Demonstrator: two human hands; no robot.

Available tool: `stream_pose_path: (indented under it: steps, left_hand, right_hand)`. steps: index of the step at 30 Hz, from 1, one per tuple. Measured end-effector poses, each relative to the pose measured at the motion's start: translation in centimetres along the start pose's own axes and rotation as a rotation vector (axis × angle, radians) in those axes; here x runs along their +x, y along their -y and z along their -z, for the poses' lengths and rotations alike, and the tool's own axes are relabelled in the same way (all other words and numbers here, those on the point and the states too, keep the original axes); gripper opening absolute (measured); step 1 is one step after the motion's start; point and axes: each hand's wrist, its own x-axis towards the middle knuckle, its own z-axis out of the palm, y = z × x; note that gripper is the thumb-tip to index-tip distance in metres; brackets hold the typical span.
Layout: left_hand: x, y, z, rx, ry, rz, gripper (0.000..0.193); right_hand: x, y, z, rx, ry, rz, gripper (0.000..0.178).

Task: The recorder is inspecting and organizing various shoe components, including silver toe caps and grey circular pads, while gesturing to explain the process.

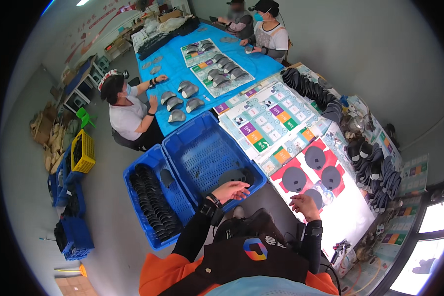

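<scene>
My left hand [230, 191] is over the near right end of a blue crate [209, 117], its fingers stretched to the right and holding nothing I can see. Just beyond it, a dark grey curved piece [234, 176] lies in the crate. My right hand [306, 206] hovers at the near left edge of the white table, fingers loosely bent and apart, beside a dark grey round piece [315, 197] that it partly covers. More such round pieces, each with a small dark square, lie on red sheets: one at the left [294, 179], one farther back [315, 157] and one at the right [331, 177].
Another blue crate [134, 212] at the left holds rows of dark curved pieces [150, 197]. Black stacked pieces [370, 158] line the table's right side. A person [128, 111] sits left of the blue-covered table [167, 126]; two others are at its far right.
</scene>
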Motion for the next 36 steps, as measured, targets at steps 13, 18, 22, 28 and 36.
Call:
stream_pose_path:
  steps: [13, 18, 22, 28, 36]
  left_hand:
    - [0.4, 1.3, -1.1, -0.063, 0.015, -0.056, 0.037]
    - [0.9, 1.2, -1.4, -0.055, 0.019, -0.055, 0.038]
    - [1.2, 1.0, -1.3, -0.065, 0.009, -0.060, 0.035]
    - [1.2, 1.0, -1.2, -0.077, 0.005, -0.054, 0.036]
    - [1.7, 1.0, -1.4, -0.064, 0.027, -0.041, 0.036]
  right_hand:
    - [-0.6, 0.6, -1.2, -0.062, -0.056, 0.077, 0.023]
    - [-1.0, 1.8, -1.3, 0.003, -0.047, 0.065, 0.023]
    - [0.1, 0.4, -1.1, -0.004, -0.036, 0.085, 0.019]
    - [0.6, 0.2, -1.2, -0.033, -0.070, 0.096, 0.015]
    - [0.8, 0.5, -1.5, 0.067, -0.070, 0.059, 0.024]
